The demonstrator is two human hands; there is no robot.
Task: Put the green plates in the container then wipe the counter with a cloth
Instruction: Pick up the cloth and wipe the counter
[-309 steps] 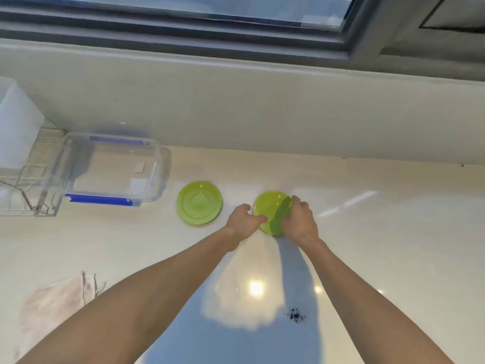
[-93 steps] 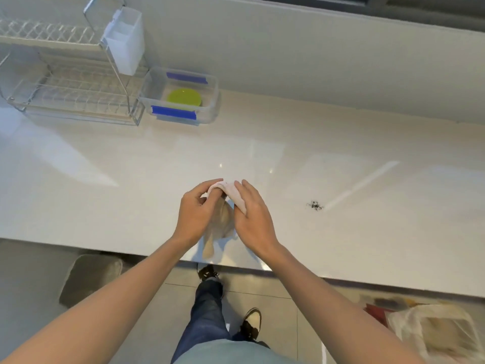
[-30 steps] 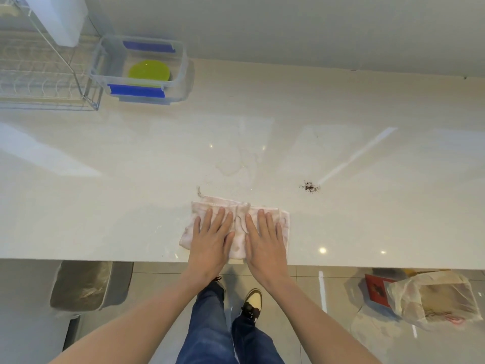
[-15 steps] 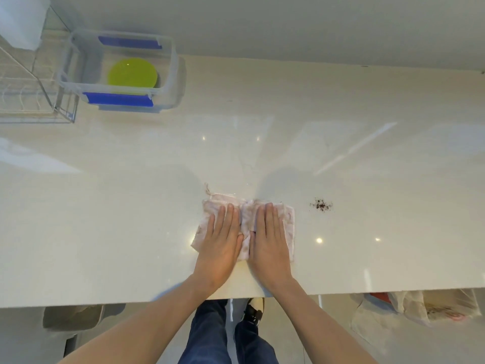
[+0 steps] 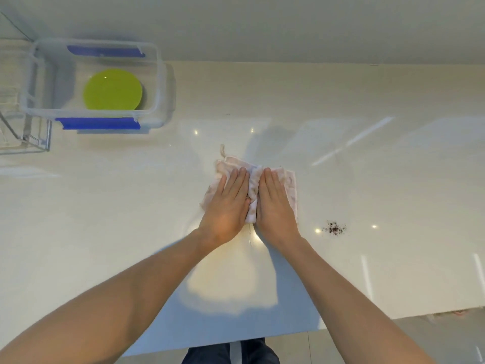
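Note:
A pale pinkish cloth [image 5: 290,182] lies flat on the white counter [image 5: 341,166] at mid-depth. My left hand [image 5: 227,203] and my right hand [image 5: 274,203] press down on it side by side, palms flat, fingers pointing away from me. The cloth bunches into a ridge between the two hands. Green plates [image 5: 112,90] lie stacked inside the clear container [image 5: 160,82] with blue clips at the back left. A small patch of dark crumbs [image 5: 334,228] sits on the counter just right of my right hand.
A wire dish rack [image 5: 23,137] stands left of the container at the frame's edge. A grey wall runs along the back of the counter. The counter's front edge is below my forearms, with the floor and my legs beyond it.
Both hands have pushed the cloth away from the front edge, farther onto the counter. The crumbs now lie level with my wrists instead of my fingertips.

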